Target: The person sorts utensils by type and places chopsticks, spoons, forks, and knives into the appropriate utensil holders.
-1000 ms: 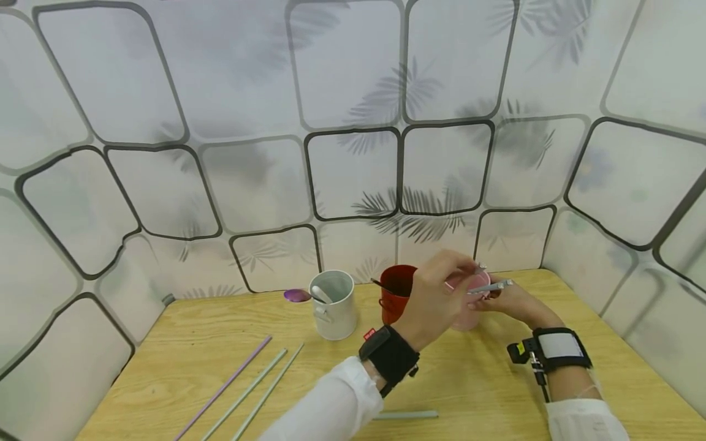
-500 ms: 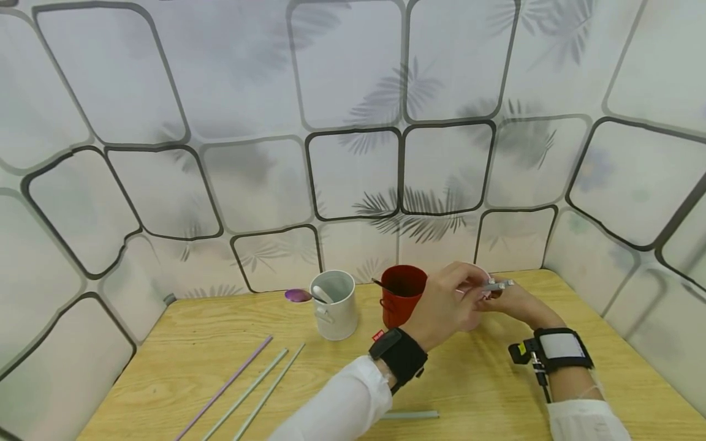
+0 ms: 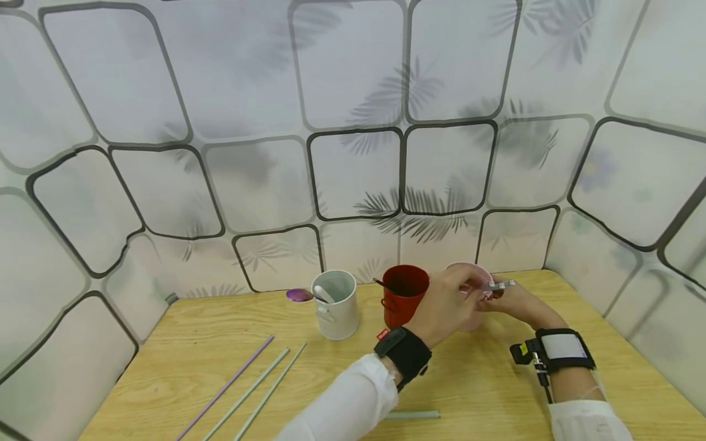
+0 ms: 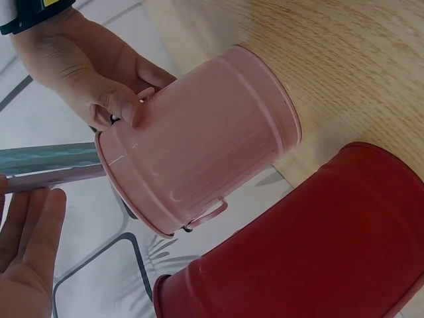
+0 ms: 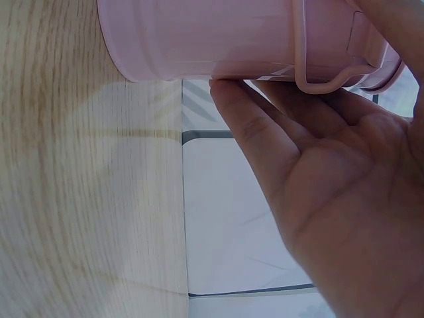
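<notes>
In the head view, my left hand [image 3: 449, 303] is at the mouth of a pink bucket [image 3: 471, 320], fingers bent toward several stick ends [image 3: 502, 285]. The left wrist view shows a purple stick [image 4: 59, 177] pinched by that hand, beside a greenish stick [image 4: 46, 158]. Both lead into the bucket's mouth; their inner ends are hidden. My right hand [image 3: 521, 303] grips the pink bucket's far right side near the rim. The right wrist view shows its fingers around the bucket wall, by the wire-like handle [image 5: 301, 46]. The bucket stands upright on the table.
A red bucket [image 3: 405, 306] with a dark handle sticking out stands left of the pink one. Farther left, a white bucket [image 3: 336, 312] holds spoons, one with a purple bowl [image 3: 299, 295]. A purple stick [image 3: 226, 386] and pale green sticks [image 3: 270, 389] lie on the table [image 3: 165, 349].
My left hand has moved slightly right and lowered its stick end beside the other ends at the pink bucket. The right hand has stayed in place on the bucket.
</notes>
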The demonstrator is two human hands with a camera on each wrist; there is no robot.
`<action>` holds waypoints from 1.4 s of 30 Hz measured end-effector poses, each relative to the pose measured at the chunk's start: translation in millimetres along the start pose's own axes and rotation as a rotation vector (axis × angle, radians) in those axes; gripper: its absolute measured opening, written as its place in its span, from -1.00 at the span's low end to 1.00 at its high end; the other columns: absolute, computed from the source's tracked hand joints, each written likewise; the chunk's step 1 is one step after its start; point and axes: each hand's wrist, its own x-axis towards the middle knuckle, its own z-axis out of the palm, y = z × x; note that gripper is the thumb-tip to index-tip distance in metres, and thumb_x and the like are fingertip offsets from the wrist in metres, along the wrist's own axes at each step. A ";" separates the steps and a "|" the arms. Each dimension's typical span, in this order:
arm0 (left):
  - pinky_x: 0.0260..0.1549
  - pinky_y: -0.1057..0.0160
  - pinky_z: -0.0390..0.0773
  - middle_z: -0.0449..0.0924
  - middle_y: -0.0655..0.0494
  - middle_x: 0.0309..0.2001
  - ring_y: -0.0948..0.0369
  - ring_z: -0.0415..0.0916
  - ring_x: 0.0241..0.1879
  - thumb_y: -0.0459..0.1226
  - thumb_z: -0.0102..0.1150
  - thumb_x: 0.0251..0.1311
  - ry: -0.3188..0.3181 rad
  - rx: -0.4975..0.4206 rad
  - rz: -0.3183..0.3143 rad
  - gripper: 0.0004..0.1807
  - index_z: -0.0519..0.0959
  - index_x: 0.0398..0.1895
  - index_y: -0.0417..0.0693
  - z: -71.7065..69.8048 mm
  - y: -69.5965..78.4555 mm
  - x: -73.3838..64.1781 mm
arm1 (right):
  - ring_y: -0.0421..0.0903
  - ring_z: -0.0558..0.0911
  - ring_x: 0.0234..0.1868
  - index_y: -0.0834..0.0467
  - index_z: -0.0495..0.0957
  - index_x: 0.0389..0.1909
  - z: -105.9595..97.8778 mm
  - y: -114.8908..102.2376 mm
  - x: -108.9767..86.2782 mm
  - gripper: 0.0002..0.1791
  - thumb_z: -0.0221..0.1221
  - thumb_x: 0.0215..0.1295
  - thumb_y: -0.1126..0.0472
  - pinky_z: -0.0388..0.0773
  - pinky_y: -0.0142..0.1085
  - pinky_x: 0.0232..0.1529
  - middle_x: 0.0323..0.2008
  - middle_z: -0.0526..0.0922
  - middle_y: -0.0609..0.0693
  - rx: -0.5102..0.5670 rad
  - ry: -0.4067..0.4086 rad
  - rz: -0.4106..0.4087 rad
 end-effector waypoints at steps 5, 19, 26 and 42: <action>-0.01 0.56 0.55 0.66 0.05 -0.03 0.39 0.56 0.02 -0.44 0.25 0.37 -0.005 -0.012 -0.015 -0.90 0.63 -0.13 -0.12 -0.6 1.0 -1.0 | -0.04 0.60 0.03 0.38 0.53 0.20 0.4 -0.6 -0.1 -0.46 0.35 0.37 0.10 0.58 -0.20 -0.02 0.09 0.68 0.20 -0.011 0.000 0.003; -0.01 0.57 0.54 0.66 0.07 -0.04 0.37 0.60 0.00 -0.43 0.24 0.39 -0.037 -0.023 -0.066 -0.79 0.60 0.04 -0.17 -14.2 4.0 -9.4 | -0.02 0.56 0.01 0.31 0.54 0.19 0.2 -2.4 -0.3 -0.46 0.40 0.32 0.09 0.54 -0.19 -0.03 0.04 0.66 0.13 -0.011 0.003 0.001; -0.04 0.48 0.60 0.67 -0.01 -0.11 0.20 0.65 -0.08 -0.49 0.30 0.30 0.083 -0.011 -0.025 -0.80 0.61 -0.05 -0.22 -32.9 13.7 -19.7 | 0.08 0.57 0.12 0.33 0.48 0.28 0.2 -2.2 -0.6 -0.32 0.41 0.30 0.01 0.57 -0.03 0.08 0.14 0.64 0.18 -0.011 0.000 0.059; -0.06 0.42 0.62 0.65 0.06 -0.16 0.22 0.58 -0.18 -0.52 0.34 0.23 0.114 0.076 0.038 -0.76 0.60 -0.10 -0.15 -110.3 45.8 -73.5 | 0.12 0.57 0.13 0.36 0.43 0.32 0.3 -3.5 1.1 -0.25 0.45 0.26 0.01 0.53 -0.02 0.06 0.12 0.63 0.22 -0.034 0.010 0.102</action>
